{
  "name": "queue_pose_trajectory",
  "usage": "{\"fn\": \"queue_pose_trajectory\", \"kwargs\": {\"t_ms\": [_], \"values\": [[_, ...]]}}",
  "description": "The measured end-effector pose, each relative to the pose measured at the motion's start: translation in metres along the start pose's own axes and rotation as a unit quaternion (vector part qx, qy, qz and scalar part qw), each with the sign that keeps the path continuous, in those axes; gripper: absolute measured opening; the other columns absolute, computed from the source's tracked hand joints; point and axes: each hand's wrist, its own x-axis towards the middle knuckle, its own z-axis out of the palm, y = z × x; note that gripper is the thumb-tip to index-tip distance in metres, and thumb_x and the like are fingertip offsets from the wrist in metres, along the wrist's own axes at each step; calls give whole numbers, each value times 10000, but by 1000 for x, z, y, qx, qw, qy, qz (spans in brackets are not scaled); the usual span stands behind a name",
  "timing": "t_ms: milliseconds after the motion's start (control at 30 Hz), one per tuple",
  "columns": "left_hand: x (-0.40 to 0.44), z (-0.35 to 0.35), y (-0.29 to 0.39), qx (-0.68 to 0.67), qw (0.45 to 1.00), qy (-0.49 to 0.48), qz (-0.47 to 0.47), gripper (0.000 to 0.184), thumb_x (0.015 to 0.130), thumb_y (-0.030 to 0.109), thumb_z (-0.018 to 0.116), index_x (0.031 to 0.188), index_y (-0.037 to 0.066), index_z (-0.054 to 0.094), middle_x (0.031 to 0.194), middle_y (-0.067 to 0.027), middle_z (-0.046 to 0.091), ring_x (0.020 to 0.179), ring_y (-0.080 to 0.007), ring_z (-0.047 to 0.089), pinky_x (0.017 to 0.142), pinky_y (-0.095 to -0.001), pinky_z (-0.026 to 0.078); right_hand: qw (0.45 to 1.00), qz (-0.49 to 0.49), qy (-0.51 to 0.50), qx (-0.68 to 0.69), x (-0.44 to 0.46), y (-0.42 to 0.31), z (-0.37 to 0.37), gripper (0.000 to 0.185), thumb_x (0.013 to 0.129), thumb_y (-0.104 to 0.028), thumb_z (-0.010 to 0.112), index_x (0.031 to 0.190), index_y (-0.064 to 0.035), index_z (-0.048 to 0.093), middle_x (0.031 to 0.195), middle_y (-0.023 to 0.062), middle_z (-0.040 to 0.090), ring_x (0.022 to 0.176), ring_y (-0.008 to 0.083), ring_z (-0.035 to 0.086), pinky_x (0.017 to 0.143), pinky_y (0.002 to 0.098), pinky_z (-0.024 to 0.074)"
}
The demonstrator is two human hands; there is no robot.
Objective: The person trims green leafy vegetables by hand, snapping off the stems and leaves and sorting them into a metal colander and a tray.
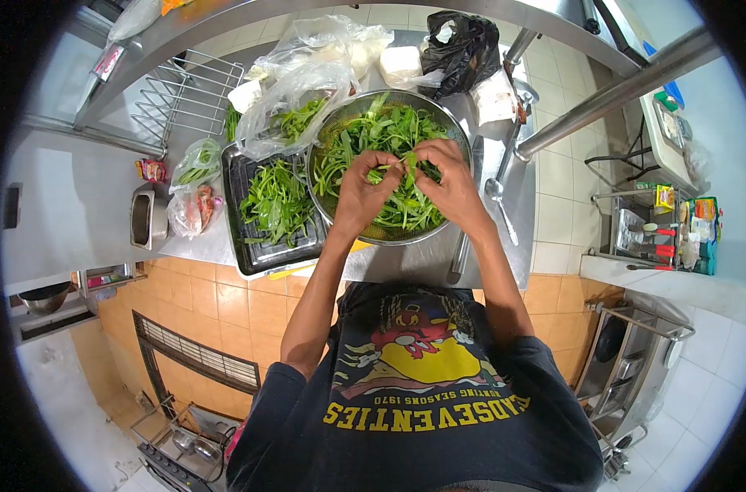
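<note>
Both of my hands are over a wide metal colander [463, 123] heaped with long-leaved greens [418, 123]. My left hand [368, 190] pinches a leafy green stem with thumb and fingertips. Opposite it, my right hand [448, 179] has its fingers closed on the same stem [411, 161], whose leaves show between the two hands. To the left of the colander, a black tray [256, 261] bears more cut greens [276, 201]. A clear plastic bag [266, 123] with greens in it lies behind the tray, against the colander's rim.
A spoon [501, 209] and a long metal bar-like tool [460, 258] lie right of the colander. Behind stand a black plastic bag [461, 57] and a white block-like package [401, 64]. Farther left are a wire rack [188, 94], small bagged vegetables [196, 168] and a steel container [147, 217]. A metal post [553, 135] rises at right.
</note>
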Motion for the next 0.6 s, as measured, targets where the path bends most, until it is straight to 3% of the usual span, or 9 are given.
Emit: {"fn": "queue_pose_trajectory", "kwargs": {"t_ms": [167,267,367,467,567,600], "values": [[-2,-2,13,39,998,-4,42,142,857,115,699,917,-11,675,881,-89,684,890,-169,624,852,-313,468,999,-1,-21,-27,1,-1,-3,257,743,16,624,997,29,590,1084,128,598,1081,319,516,953,397,408],[1,-9,17,186,972,-14,143,127,853,110,695,899,-7,677,872,-91,687,890,-157,623,828,-305,463,996,-45,-7,-73,2,-2,-4,209,752,-12,668,947,-9,593,1032,101,602,1019,300,520,921,411,395],[0,-6,14,154,978,5,140,142,855,117,690,925,-5,673,888,-68,682,869,-147,614,805,-302,457,996,-53,27,-65,1,-6,0,206,738,-19,679,928,-21,601,1010,93,605,1015,303,520,928,406,388],[0,1,2,-21,999,-1,26,138,882,141,666,954,25,677,903,-18,663,841,-130,588,809,-299,447,997,-19,68,-34,1,-6,8,189,746,-24,690,918,-32,613,996,81,619,993,276,543,927,387,392],[-4,3,8,-200,972,18,-121,152,921,203,662,983,66,683,911,29,633,822,-103,555,817,-273,433,993,42,67,88,-1,2,4,140,824,23,645,955,-24,628,1013,69,629,998,205,575,931,317,414],[-3,1,8,-217,968,20,-129,162,927,223,665,986,74,686,906,35,630,818,-92,545,812,-264,427,990,57,74,101,-1,4,2,114,850,2,648,959,-28,636,1022,59,631,1004,184,573,934,304,412]]}}
